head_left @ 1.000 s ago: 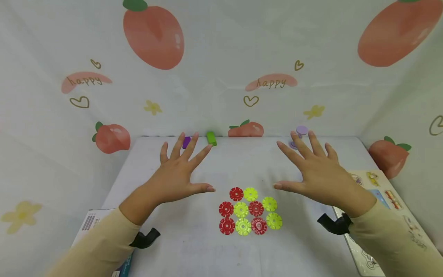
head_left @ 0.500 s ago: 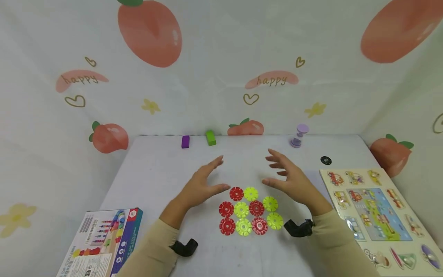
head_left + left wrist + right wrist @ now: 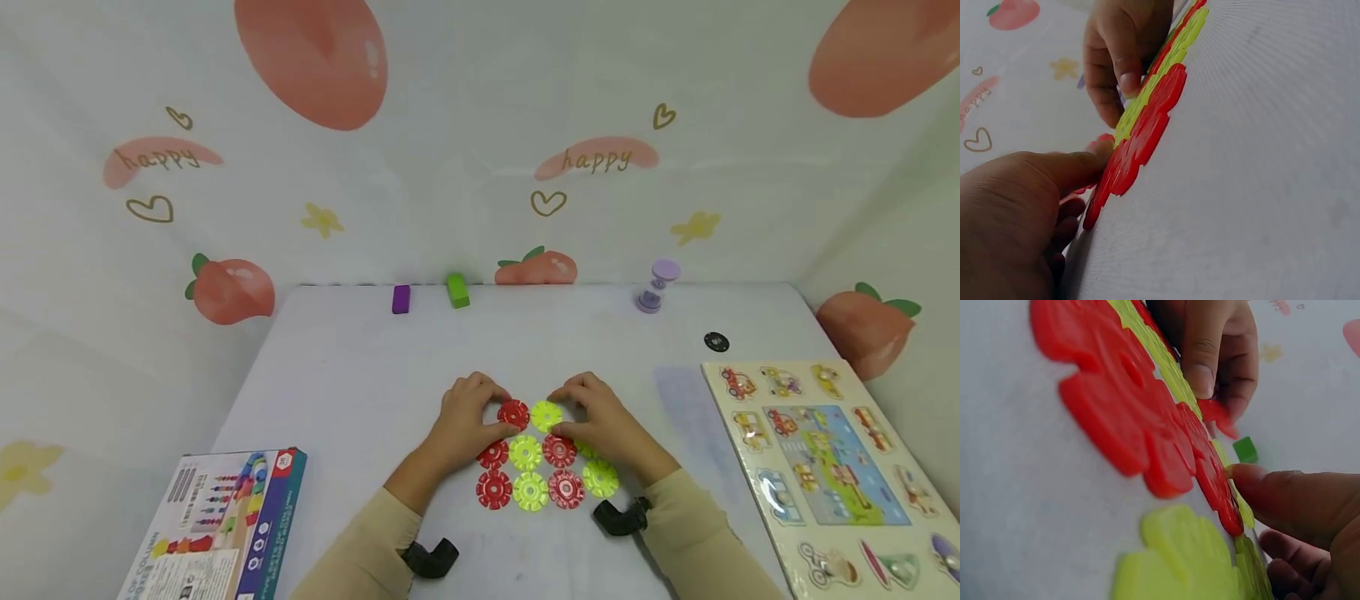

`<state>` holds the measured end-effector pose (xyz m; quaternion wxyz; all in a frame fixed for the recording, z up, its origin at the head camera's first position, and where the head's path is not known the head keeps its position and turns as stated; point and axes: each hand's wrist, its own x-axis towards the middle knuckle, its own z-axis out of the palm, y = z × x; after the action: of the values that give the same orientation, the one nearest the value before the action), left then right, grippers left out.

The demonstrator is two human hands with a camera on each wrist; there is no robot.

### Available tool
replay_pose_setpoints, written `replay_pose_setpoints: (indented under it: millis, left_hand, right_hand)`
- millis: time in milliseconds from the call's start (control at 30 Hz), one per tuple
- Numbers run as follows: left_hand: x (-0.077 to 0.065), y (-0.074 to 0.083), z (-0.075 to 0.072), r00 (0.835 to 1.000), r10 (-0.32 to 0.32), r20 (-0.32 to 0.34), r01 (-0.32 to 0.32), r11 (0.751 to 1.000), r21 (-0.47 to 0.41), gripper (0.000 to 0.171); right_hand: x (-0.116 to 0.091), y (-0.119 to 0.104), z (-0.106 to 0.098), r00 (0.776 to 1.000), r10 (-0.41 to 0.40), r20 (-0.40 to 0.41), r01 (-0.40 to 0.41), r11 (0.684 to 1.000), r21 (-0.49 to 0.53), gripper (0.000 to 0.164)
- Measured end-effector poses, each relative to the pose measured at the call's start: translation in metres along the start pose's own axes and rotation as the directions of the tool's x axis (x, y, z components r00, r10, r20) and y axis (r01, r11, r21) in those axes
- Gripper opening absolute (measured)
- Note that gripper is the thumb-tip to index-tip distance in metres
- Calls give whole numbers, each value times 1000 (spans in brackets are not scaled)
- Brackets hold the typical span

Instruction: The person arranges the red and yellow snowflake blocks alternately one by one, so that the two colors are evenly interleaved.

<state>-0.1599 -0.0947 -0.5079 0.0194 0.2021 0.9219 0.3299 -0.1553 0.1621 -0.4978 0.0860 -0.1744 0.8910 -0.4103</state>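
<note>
Red and yellow-green notched plastic discs lie flat in rows mid-table, in the head view. My left hand (image 3: pixel 467 423) pinches the red disc (image 3: pixel 513 414) at the far left of the group between thumb and fingers. Beside it, my right hand (image 3: pixel 600 417) has thumb and fingers about the yellow disc (image 3: pixel 547 415), gripping its edge. In the right wrist view the left hand's red disc (image 3: pixel 1217 417) looks tipped up from the table. Nearer discs, such as a red one (image 3: pixel 494 489) and a yellow one (image 3: pixel 531 491), lie flat. The right hand partly covers the discs at the right edge.
A boxed toy (image 3: pixel 213 525) lies at front left, a wooden picture puzzle board (image 3: pixel 723 400) at right. Along the back stand a purple block (image 3: pixel 401 299), a green block (image 3: pixel 457 291) and a small lilac hourglass (image 3: pixel 655 287). A black round disc (image 3: pixel 717 342) lies near the board.
Both hands, spread wide above the table a second ago, have come inward and down to the discs. Their fingers have closed on the far red and yellow discs.
</note>
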Motion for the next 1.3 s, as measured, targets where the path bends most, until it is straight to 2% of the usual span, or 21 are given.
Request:
replay_pose_setpoints:
  millis: [100,200,267,333,467,567,700,867,933,967,1033,1100,1167,1233,1300]
  left_hand:
    - [-2,-2,0,999,-34,-24,30,990,-135,31]
    - [-2,-6,-4,993,-83,-80,58,961,-269,19]
    - [-1,-11,-10,985,-118,-128,71,944,-321,13]
    - [0,-18,-18,967,-167,-190,97,938,-333,10]
    - [5,-40,-39,920,-249,-302,157,941,-299,7]
    - [5,-59,-52,893,-267,-363,194,955,-226,8]
    - [0,-78,-62,873,-244,-421,214,970,-118,9]
    - [-6,-87,-66,852,-199,-484,246,969,35,20]
    - [-7,-87,-66,863,-184,-471,246,966,73,25]
    - [-8,-87,-66,875,-177,-450,241,966,89,28]
    - [-9,-86,-65,911,-159,-380,228,962,146,35]
    - [-11,-85,-64,948,-141,-285,205,956,208,43]
    - [-15,-85,-64,971,-135,-197,188,941,281,50]
    - [-19,-84,-65,980,-137,-144,179,924,337,53]
    - [-22,-83,-67,982,-144,-124,180,913,366,56]
  right_hand:
    - [0,-4,0,999,42,-4,-42,999,23,32]
    - [-1,-5,1,996,88,-10,-86,992,95,26]
    - [-2,-5,1,994,111,-20,-107,984,143,21]
    - [-2,-6,0,992,118,-40,-109,978,179,18]
    - [3,-15,-6,993,80,-85,-57,968,243,17]
    - [13,-28,-11,995,63,-81,-34,948,316,18]
    - [35,-49,-6,996,85,-32,-68,930,361,16]
    - [69,-64,18,991,131,41,-137,941,309,16]
    - [80,-68,28,987,146,71,-161,944,289,17]
    - [85,-68,33,985,152,81,-168,947,275,18]
    - [92,-70,40,984,161,82,-176,959,220,21]
    - [94,-73,43,987,152,60,-158,982,108,25]
    - [93,-77,43,993,103,57,-100,993,-65,32]
    - [88,-80,42,994,26,110,5,962,-271,39]
    - [84,-83,42,979,-40,202,125,895,-428,49]
